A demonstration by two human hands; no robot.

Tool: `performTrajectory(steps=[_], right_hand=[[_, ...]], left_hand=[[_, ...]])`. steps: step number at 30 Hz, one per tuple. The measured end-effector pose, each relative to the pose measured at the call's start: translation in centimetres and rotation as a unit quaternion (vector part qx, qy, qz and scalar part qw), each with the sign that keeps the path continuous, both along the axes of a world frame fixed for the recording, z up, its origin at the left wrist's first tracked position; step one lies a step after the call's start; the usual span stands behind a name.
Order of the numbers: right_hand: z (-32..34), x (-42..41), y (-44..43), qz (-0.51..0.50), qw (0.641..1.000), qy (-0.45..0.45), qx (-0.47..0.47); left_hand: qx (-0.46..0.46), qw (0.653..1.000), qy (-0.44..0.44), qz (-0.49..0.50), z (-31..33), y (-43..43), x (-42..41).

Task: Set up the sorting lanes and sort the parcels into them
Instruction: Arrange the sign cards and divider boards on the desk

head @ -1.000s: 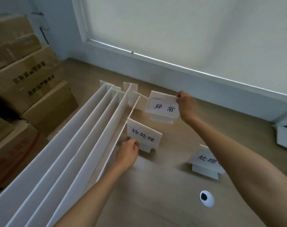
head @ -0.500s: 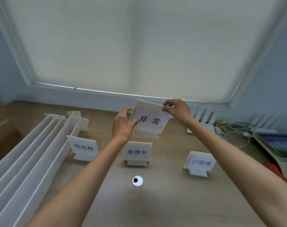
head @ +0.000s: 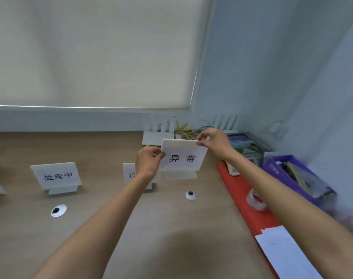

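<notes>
Two hands grip one white sign card (head: 183, 158) printed 异常, held upright over the far right part of the wooden desk (head: 171, 228). The left hand (head: 149, 162) pinches the card's left edge, thumb in front and fingers curled behind it. The right hand (head: 213, 141) pinches the top right corner between thumb and fingertips. The card's white foot (head: 181, 175) sits low over the desk, and I cannot tell whether it touches the surface.

Just to its left, mostly hidden behind the left wrist, stands a second sign (head: 129, 174) with only part of one character showing. Well apart, further left, a third sign (head: 56, 176) reading 处理中 stands upright on its own foot. One round grommet (head: 190, 195) lies in the desk near the held card, on the near side, and a larger grommet (head: 58, 210) lies in front of the third sign.

To the right a red mat (head: 235, 188) runs along the desk beneath the right forearm. It carries a roll of clear tape (head: 251, 198) and, at its near end, a white sheet (head: 282, 252). Beyond the mat a purple box (head: 272, 168) holds papers. Against the wall behind the card are tangled cables (head: 183, 130), a white slotted rack (head: 161, 123) and a flat white panel (head: 155, 137). Above them hangs a pale roller blind (head: 91, 51).
</notes>
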State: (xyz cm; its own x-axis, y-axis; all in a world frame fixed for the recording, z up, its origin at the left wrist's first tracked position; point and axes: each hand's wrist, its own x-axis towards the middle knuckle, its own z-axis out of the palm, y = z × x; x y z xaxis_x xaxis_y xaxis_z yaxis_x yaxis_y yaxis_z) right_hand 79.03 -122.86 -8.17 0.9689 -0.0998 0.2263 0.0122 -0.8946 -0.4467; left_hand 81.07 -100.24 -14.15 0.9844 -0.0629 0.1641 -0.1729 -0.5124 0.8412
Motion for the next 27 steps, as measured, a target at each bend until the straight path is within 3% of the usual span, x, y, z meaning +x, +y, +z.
performTrajectory(steps=[6, 11, 19, 27], right_hand=[[-3.5, -0.8, -9.2, -0.073, 0.997, -0.013, 0.010], [-9.9, 1.0, -13.7, -0.094, 0.995, 0.028, 0.005], [-19.5, 5.6, -16.0, -0.106, 0.992, 0.060, 0.021], [-24.0, 8.9, -16.9, -0.077, 0.992, 0.100, -0.011]], left_hand=[[-0.033, 0.996, 0.060, -0.052, -3.0, -10.3, -0.2], [-0.073, 0.976, 0.175, -0.111, -6.7, -15.8, 0.1], [-0.070, 0.959, 0.260, -0.094, -12.9, -19.0, 4.2], [-0.088, 0.946, 0.295, -0.104, -16.8, -19.7, 7.0]])
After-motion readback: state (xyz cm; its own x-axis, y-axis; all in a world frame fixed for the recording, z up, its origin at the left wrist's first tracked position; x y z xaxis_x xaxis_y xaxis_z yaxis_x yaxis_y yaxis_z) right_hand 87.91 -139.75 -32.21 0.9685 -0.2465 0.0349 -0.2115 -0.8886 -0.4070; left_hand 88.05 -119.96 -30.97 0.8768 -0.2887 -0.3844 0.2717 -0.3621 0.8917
